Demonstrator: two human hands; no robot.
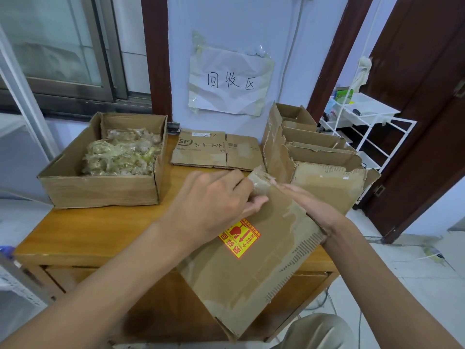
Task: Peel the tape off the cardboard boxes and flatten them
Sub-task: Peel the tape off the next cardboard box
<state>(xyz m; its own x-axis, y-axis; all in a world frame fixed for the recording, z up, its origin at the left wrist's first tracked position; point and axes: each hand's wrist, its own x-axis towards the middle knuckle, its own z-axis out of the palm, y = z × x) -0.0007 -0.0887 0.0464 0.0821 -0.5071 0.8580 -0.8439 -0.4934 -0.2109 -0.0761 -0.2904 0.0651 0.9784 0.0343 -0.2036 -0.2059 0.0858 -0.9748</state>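
I am looking down at a wooden table [100, 233] with a flattened cardboard box [251, 270] lying tilted across its near edge, a yellow and red fragile sticker [239, 237] on its upper face. My left hand [214, 205] is closed around a crumpled strip of clear tape [261, 182] at the far end of this box, fingers pinching it. My right hand [312, 202] lies along the box's right edge with fingers straight and pressed together, palm seemingly against the cardboard, though I cannot see the contact clearly. Left of the flattened box sits an open box of wadded tape [100, 162]. Beyond it lies a flat SF carton [216, 152], and to its right stands a torn open box [314, 157]. A handwritten paper sign [229, 81] hangs on the wall behind.
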